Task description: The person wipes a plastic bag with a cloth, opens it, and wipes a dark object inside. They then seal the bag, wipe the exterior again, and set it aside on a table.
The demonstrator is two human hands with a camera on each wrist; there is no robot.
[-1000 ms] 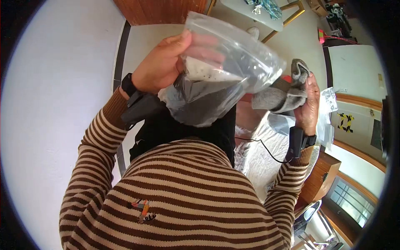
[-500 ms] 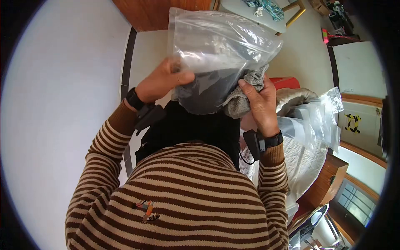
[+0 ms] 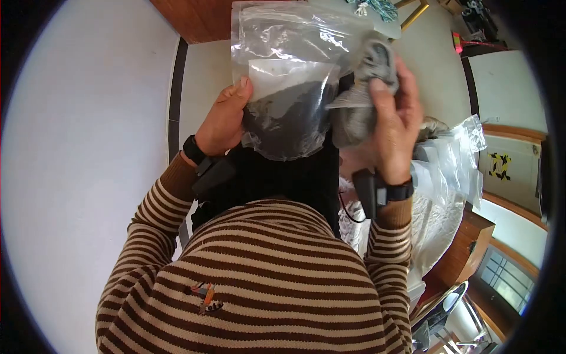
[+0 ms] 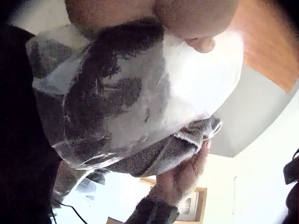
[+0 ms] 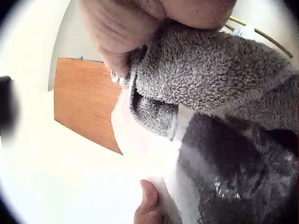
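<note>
My left hand pinches the left edge of a clear plastic bag, its thumb on the front. Dark material and a white area show through the bag. At the bag's right side my right hand grips a bunched grey cloth, slightly blurred in the head view. Fluffy grey fabric fills the upper part of the right wrist view, against the bag. In the left wrist view, the right hand holds the cloth behind the bag.
More clear bags lie at the right over a pale furry cover. A wooden cabinet stands beyond. At the top are a brown wooden panel and a pale seat with teal cords.
The right hand with the grey cloth came in from the right to the bag, then shifted slightly up and right. The bag now hangs flatter, and the left hand's grip on it has changed.
</note>
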